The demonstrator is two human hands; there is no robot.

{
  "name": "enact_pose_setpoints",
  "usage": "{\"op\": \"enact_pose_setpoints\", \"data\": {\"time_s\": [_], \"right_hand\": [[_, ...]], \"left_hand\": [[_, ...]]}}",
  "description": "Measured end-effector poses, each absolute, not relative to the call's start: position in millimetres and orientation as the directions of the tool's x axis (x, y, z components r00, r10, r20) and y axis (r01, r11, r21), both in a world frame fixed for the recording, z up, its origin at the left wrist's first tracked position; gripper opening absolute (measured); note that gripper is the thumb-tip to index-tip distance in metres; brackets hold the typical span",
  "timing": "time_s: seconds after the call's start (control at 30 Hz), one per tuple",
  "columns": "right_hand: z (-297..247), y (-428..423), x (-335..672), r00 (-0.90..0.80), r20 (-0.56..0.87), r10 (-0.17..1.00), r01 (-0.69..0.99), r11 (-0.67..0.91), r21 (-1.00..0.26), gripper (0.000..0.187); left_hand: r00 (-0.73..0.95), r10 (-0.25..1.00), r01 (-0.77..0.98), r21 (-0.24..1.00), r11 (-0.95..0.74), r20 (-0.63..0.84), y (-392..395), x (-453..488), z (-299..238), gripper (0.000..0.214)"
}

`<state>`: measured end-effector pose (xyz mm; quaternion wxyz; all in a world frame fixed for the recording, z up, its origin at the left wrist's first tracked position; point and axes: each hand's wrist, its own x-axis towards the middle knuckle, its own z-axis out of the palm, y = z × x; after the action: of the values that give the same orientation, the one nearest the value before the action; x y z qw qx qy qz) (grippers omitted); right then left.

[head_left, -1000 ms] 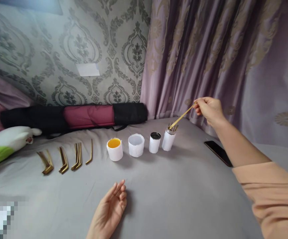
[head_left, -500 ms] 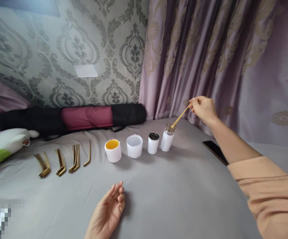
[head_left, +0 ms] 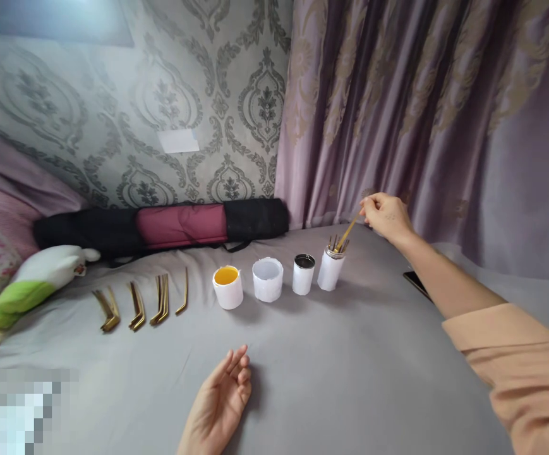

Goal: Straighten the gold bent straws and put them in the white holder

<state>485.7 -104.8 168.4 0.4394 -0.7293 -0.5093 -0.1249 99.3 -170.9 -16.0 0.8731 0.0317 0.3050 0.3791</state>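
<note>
My right hand (head_left: 386,215) pinches the upper end of a gold metal straw (head_left: 350,231), whose lower end is down in the mouth of a tall white-wrapped jar (head_left: 330,272). Several thin gold-brown ends stick up from that jar. Left of it stand a smaller white can (head_left: 303,279) with a dark inside, a wide white cup (head_left: 268,284) and a white cup with a yellow inside (head_left: 228,292). Palm up and fingers loosely curled, my left hand (head_left: 220,401) rests near the front with nothing in it.
Bunches of bent gold straws (head_left: 160,302) and a single one (head_left: 184,294) lie at the left on the grey sheet (head_left: 350,379). A black and maroon bag (head_left: 182,226) lies along the wall, a plush toy (head_left: 42,278) at its left. A phone (head_left: 416,283) lies partly behind my right forearm.
The straw in my right hand has sunk further into the tall jar, so less of it shows. My view has turned a little to the left; my left hand keeps its pose.
</note>
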Motion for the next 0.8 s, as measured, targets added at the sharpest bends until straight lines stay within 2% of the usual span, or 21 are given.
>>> {"op": "enact_pose_setpoints", "data": {"time_s": [0.3,0.8], "right_hand": [[152.0,-105.3,480.6,0.409,0.588,0.698,0.877,-0.122,-0.465,0.023],[134.2,-108.9,477.7,0.378,0.466,0.8,0.86,-0.118,-0.496,0.022]], "left_hand": [[0.503,0.684,-0.648,0.294,0.703,-0.528,-171.3,98.6,-17.1,0.018],[0.486,0.687,-0.637,0.319,0.702,-0.541,-171.2,101.5,-12.0,0.017]]}}
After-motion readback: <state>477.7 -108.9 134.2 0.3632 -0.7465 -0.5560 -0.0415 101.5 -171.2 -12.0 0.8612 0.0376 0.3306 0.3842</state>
